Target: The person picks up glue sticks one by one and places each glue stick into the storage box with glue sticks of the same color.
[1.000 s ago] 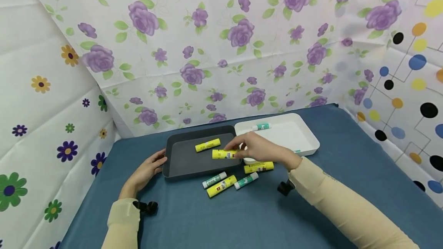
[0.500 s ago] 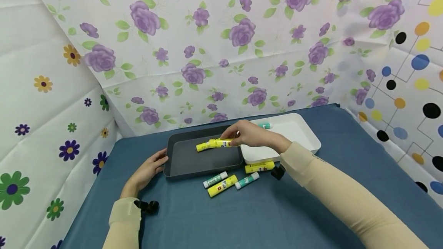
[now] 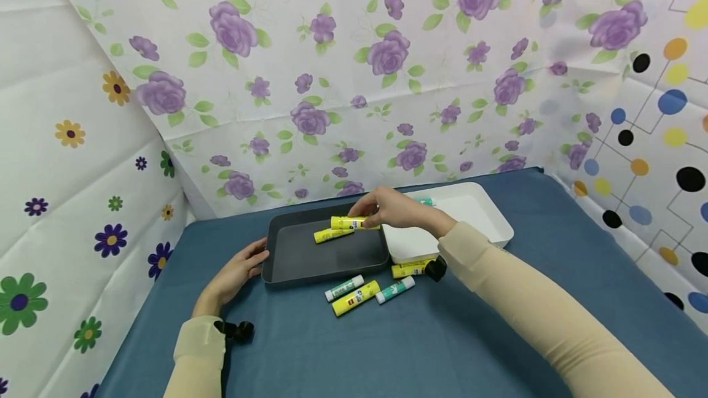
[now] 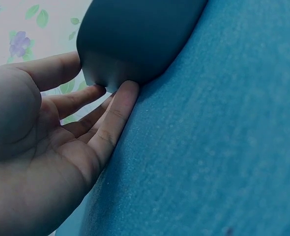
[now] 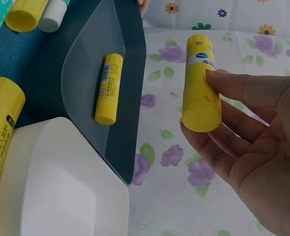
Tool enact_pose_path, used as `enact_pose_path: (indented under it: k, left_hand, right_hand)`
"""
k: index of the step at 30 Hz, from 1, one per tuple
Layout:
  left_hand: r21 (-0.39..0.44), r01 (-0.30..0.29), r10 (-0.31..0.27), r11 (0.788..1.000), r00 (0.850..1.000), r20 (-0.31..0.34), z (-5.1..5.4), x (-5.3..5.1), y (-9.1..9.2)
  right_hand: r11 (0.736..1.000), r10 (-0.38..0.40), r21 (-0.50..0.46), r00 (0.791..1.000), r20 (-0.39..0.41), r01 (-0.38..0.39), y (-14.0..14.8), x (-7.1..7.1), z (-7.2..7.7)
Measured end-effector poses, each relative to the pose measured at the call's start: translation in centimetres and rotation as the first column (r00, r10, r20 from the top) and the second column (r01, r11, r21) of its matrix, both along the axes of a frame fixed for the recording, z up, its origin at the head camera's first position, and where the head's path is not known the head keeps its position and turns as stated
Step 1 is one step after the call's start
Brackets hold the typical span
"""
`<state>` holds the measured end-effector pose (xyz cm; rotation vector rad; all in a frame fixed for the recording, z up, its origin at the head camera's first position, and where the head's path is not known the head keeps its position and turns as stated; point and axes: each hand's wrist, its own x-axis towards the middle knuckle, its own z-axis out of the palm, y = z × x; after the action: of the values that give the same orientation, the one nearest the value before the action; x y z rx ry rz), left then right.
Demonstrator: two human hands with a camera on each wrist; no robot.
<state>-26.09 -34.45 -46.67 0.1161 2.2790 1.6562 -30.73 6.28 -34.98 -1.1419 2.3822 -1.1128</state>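
Note:
My right hand point(image 3: 395, 207) pinches a yellow glue stick point(image 3: 344, 222) between thumb and fingers, above the dark grey tray point(image 3: 298, 266). In the right wrist view the held stick stands clear of the tray, with the thumb across its label. A second yellow glue stick point(image 5: 109, 91) lies inside the grey tray, just below the held one in the head view. My left hand point(image 3: 232, 275) touches the left end of that tray. Its fingers point(image 4: 118, 105) are fairly straight against the tray's outer wall in the left wrist view.
A white tray point(image 3: 470, 220) adjoins the grey one on the right, with a teal glue stick point(image 3: 426, 201) partly hidden in it. Two yellow glue sticks point(image 3: 356, 298) and two smaller green-and-white ones point(image 3: 395, 289) lie on the blue cloth in front. Flowered sheets hang behind.
My right hand has moved up and slightly left with the yellow glue stick, farther over the grey tray. My left hand stays at the tray's end.

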Motion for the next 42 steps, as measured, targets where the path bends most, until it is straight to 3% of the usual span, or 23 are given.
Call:
enact_pose_path:
  k: [9, 22, 31, 42]
  left_hand:
    - [-0.004, -0.013, 0.013, 1.000, 1.000, 0.006, 0.1, 0.0, 0.0]
    - [-0.011, -0.033, 0.034, 0.999, 0.999, 0.022, -0.1, 0.2, 0.2]
    - [-0.003, -0.026, 0.026, 1.000, 0.999, 0.020, -0.1, 0.3, 0.2]
    - [-0.003, -0.023, 0.023, 1.000, 1.000, 0.005, 0.0, 0.0, 0.2]
  right_hand:
    - [1.000, -0.011, 0.023, 1.000, 0.003, 0.011, -0.7, -1.0, -0.7]
    - [0.998, -0.026, 0.065, 0.999, 0.048, 0.023, -3.8, -4.3, -1.8]
    - [0.998, -0.042, 0.056, 0.994, 0.100, 0.037, -4.8, -5.2, -2.8]
    - [0.989, -0.023, 0.150, 0.997, 0.076, 0.012, -6.6, -5.4, -4.7]
